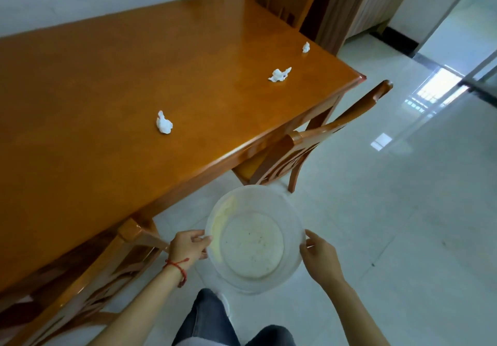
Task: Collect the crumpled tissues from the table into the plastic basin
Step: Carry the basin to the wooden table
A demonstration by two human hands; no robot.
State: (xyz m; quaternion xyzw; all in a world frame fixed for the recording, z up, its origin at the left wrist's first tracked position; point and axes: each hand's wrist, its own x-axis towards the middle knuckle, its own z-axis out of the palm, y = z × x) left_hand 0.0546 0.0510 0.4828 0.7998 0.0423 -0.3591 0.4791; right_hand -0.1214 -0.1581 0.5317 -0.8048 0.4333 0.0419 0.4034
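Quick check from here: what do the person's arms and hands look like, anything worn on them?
Both forearms are bare, no sleeves or gloves in view. The left hand has a thin red string bracelet at the wrist, with a loose end hanging. The right hand shows nothing worn.

White tissues — orange (glossy) table

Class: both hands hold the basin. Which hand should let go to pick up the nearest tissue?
Probably the left hand: the table and nearest tissue lie on its side.
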